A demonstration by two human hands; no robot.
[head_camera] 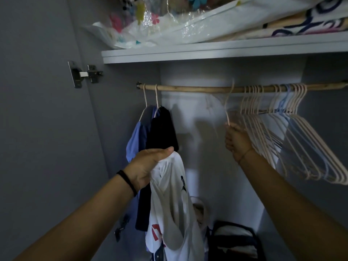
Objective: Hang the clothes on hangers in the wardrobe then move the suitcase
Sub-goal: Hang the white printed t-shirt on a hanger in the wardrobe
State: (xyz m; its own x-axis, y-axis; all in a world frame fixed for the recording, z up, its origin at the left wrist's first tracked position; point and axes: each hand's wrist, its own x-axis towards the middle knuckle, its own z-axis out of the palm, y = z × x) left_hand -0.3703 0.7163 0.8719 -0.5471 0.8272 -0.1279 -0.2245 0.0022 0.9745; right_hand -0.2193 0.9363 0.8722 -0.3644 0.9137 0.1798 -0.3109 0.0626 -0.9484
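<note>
I look into an open wardrobe with a wooden rail (188, 89) across it. My left hand (148, 166) grips the top of a white shirt (169, 204) with a dark logo and red print, which hangs down below it. My right hand (236, 141) grips a pale hanger (227, 108) just below its hook, and the hook sits blurred at the rail. A blue shirt (136, 140) and a black garment (162, 129) hang on two hangers at the rail's left end. Several empty hangers (293, 132) crowd the right part of the rail.
A shelf (207, 51) above the rail holds plastic-wrapped bedding (169, 21) and a patterned blanket (305, 21). The open door with its hinge (84, 74) stands at the left. A dark bag (235, 240) with light contents sits on the wardrobe floor at the lower right.
</note>
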